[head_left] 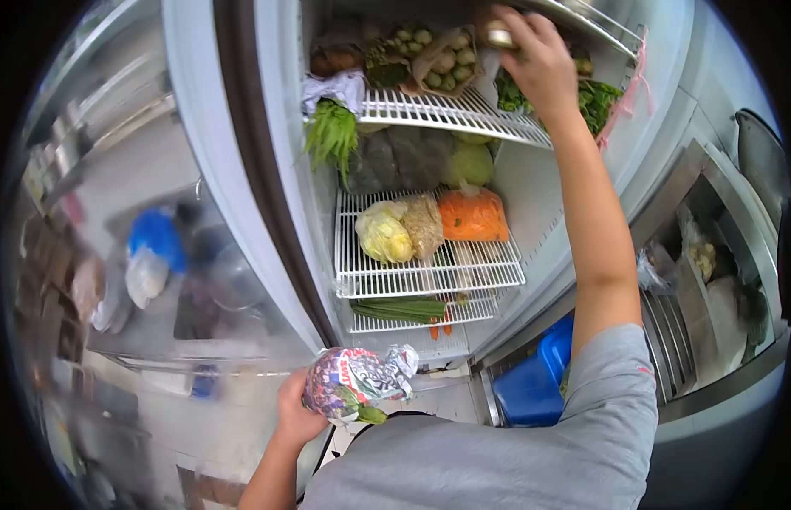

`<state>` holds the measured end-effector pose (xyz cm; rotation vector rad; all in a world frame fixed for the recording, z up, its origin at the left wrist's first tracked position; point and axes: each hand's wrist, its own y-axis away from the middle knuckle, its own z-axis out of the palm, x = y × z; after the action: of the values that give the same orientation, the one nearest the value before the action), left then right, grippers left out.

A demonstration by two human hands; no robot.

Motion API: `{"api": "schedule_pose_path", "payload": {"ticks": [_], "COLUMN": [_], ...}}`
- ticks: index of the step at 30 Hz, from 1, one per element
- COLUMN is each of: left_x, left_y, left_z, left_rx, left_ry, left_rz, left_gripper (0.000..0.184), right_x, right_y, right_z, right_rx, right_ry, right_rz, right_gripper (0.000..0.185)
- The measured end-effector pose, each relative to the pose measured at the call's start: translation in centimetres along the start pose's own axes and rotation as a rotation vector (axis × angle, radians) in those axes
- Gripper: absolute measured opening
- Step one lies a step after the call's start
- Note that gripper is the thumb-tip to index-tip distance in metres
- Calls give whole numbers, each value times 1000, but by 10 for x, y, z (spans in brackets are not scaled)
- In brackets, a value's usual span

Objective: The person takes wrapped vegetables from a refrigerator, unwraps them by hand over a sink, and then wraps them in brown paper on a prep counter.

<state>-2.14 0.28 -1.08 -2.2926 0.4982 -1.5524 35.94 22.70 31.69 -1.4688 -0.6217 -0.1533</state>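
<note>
My left hand [299,410] grips a newspaper-wrapped bundle of vegetables [355,379] low in front of my body, with green tips poking out of the paper. My right hand [540,61] is raised to the upper shelf [451,113] of the open refrigerator. Its fingers are closed around something with a pale, round end [499,35], too blurred to name. Beside that hand lie leafy greens [598,104]. To its left on the same shelf are a paper bag of round green vegetables [449,66] and long green leaves [333,132] hanging over the edge.
The middle shelf [387,276] carries a cabbage [384,231] and a bag of shredded orange vegetable [473,213]. Long green vegetables [397,308] lie lower down. A blue bin [534,382] stands right. The glass door [234,289] is at left. A metal-framed compartment [710,280] holds bagged produce.
</note>
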Motion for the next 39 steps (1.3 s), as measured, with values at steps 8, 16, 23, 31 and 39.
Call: {"api": "schedule_pose_path", "payload": {"ticks": [8,16,23,31,39], "left_x": [7,22,4,7,17], "left_y": [5,7,13,12,3], "left_z": [0,-1,1,8,10], "left_rx": [-31,-62,-16,-16,-5], "left_ry": [154,123,13,63,99], "left_rz": [-165,-245,-131,-230,-251], "left_gripper": [51,52,49,54,49], "right_x": [25,48,-102,-88,-139], "right_y": [-18,9,210,311,176], "right_z": [26,76,16,-3,-14], "right_rx": [-553,-376,-420,-809,193], "right_ry": [123,101,-186,-183,-838], "right_rz": [345,406,426,1233,1841], "right_gripper": [48,28,29,46,26]}}
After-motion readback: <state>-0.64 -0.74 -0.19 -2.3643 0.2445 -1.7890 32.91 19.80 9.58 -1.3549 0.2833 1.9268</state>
